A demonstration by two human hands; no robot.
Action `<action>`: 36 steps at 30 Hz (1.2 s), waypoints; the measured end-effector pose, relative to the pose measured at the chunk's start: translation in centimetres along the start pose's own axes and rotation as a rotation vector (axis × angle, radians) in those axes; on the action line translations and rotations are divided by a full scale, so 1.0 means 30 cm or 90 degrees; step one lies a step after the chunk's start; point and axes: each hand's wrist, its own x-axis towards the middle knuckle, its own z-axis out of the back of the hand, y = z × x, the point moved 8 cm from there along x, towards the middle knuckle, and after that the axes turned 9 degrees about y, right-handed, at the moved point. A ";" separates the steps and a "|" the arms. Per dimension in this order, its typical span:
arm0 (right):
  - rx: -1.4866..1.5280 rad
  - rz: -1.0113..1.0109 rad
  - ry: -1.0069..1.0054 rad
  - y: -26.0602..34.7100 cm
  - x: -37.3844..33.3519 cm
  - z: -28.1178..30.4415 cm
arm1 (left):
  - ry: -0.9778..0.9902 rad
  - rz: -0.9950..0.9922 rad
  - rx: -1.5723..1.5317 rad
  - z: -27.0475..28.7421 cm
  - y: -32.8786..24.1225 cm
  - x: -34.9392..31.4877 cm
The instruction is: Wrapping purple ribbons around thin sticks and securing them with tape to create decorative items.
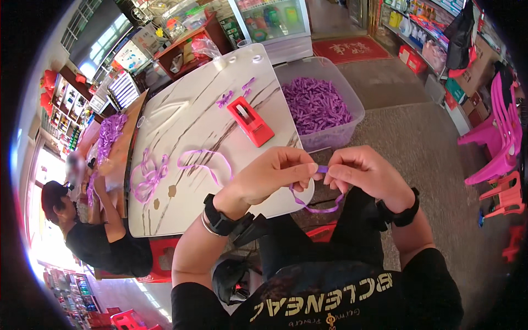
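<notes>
Both hands meet over the near right edge of the table, pinching a narrow purple ribbon (323, 169) between thumbs and fingers. My left hand (280, 171) grips it from the left and my right hand (360, 169) from the right, with a short flat stretch showing between the thumbs. Below the hands the rest hangs as a loose loop (316, 209). Ahead on the table stands a red tape dispenser (252, 122). Left of my left hand lie a looped ribbon strand (212, 153) and a tangled heap of ribbon (149, 179).
A clear plastic bin (355, 118) full of folded purple ribbon pieces stands beyond the marble-patterned table (181, 129). Small purple pieces (224, 99) lie near the dispenser. At the left, a person (104, 236) handles ribbon at a wooden table. Pink chairs (492, 126) stand far right.
</notes>
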 end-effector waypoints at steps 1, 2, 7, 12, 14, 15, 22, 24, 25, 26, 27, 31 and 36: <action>0.004 -0.004 -0.003 -0.003 -0.001 0.006 | -0.012 -0.006 -0.037 0.002 0.006 0.006; 0.009 -0.004 0.003 -0.004 -0.001 0.009 | -0.025 -0.011 -0.074 0.004 0.013 0.011; 0.017 0.013 0.020 0.003 -0.012 0.021 | -0.028 -0.001 -0.186 -0.013 0.029 0.027; 0.048 0.033 0.053 0.004 -0.034 0.036 | -0.022 -0.049 -0.129 -0.027 0.021 0.036; 0.053 0.021 0.029 0.001 -0.041 0.046 | -0.002 -0.054 -0.124 -0.033 0.022 0.048; 0.054 0.019 0.025 0.000 -0.049 0.048 | 0.014 -0.061 -0.117 -0.040 0.016 0.055; 0.031 0.010 -0.094 0.010 -0.137 0.123 | 0.064 -0.047 -0.175 -0.053 0.049 0.112; 0.059 0.014 -0.116 0.004 -0.177 0.155 | 0.036 -0.097 -0.208 -0.033 0.060 0.115; 0.088 0.018 -0.133 -0.001 -0.199 0.172 | 0.040 -0.096 -0.208 -0.029 0.075 0.117; 0.083 0.012 -0.159 0.004 -0.222 0.187 | 0.049 -0.123 -0.228 -0.022 0.078 0.114; 0.083 0.012 -0.164 -0.003 -0.248 0.204 | 0.060 -0.151 -0.250 -0.015 0.082 0.114; 0.117 0.075 -0.209 -0.009 -0.351 0.284 | 0.071 -0.175 -0.260 0.009 0.119 0.097; 0.195 0.142 -0.216 -0.026 -0.453 0.371 | 0.044 -0.210 -0.336 0.048 0.170 0.087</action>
